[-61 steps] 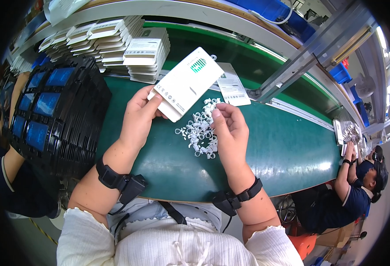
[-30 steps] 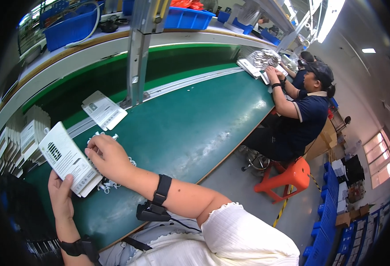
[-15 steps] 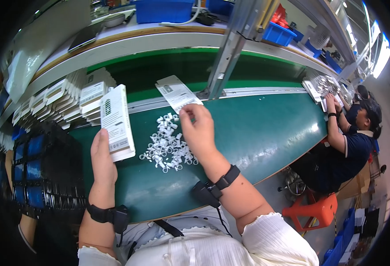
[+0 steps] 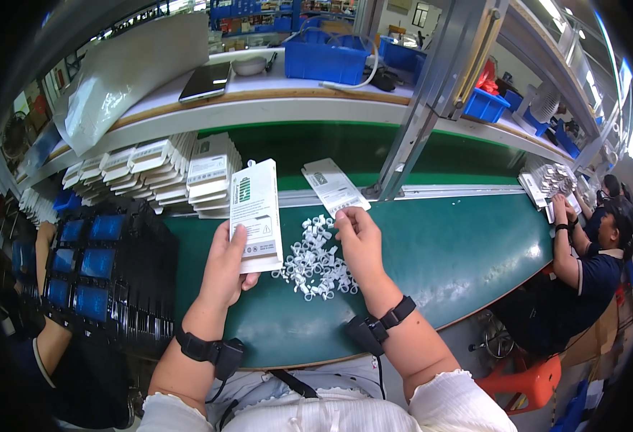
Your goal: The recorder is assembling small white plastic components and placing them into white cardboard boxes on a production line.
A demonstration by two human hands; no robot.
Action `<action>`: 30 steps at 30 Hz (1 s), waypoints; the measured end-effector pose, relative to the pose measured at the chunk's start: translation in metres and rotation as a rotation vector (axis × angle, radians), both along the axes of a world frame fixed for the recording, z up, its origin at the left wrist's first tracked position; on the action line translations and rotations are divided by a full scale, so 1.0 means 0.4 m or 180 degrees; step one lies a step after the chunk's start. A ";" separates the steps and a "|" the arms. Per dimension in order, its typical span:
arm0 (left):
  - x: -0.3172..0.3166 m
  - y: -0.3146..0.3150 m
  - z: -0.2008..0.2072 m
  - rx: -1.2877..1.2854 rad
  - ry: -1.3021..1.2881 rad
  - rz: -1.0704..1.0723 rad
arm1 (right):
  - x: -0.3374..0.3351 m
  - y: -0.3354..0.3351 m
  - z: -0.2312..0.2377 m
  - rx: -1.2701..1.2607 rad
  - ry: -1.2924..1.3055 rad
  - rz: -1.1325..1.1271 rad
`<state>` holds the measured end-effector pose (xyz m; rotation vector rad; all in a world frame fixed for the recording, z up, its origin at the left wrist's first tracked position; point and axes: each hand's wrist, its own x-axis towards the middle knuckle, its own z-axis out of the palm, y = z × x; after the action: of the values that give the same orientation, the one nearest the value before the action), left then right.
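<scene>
My left hand [image 4: 223,268] grips a flat white box [image 4: 256,209] with green and dark print, tilted upright above the green table. The thumb lies on its front and fingertips show past its lower edge. At its top edge a small white loop [image 4: 251,163] sticks up. My right hand [image 4: 360,243] hovers at the right of a loose pile of small white ring-shaped parts [image 4: 316,263]. Its thumb and index finger are pinched together; whatever they hold is too small to make out. Just beyond those fingertips, a second flat white box [image 4: 334,189] lies against the metal rail.
Stacked white boxes [image 4: 208,173] stand at the back left, beside a tall stack of black trays [image 4: 115,273]. A metal post [image 4: 413,137] rises behind the table. A shelf bears a blue bin [image 4: 327,61]. Co-workers are at the right [image 4: 597,252] and left [image 4: 46,331].
The whole view has shifted, so the scene sits lower and further right. My left hand has brought its box nearer the pile. My right hand stays near the pile, fingers still pinched.
</scene>
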<state>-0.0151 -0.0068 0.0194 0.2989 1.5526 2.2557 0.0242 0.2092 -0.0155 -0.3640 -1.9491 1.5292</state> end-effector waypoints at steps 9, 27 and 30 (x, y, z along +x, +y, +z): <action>-0.064 -0.021 0.025 0.0481 0.0115 0.0423 | -0.004 -0.013 -0.013 0.0440 0.0225 -0.0007; -0.276 -0.136 -0.111 0.1187 0.0124 0.1397 | 0.005 -0.009 0.011 0.0174 0.0162 0.0147; -0.279 -0.141 -0.115 0.1290 0.0180 0.1395 | 0.002 -0.005 0.005 0.0155 0.0172 0.0080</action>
<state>-0.1268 -0.0630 -0.0267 0.1379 1.2668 2.9293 0.0248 0.2071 -0.0133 -0.2758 -1.9520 1.4891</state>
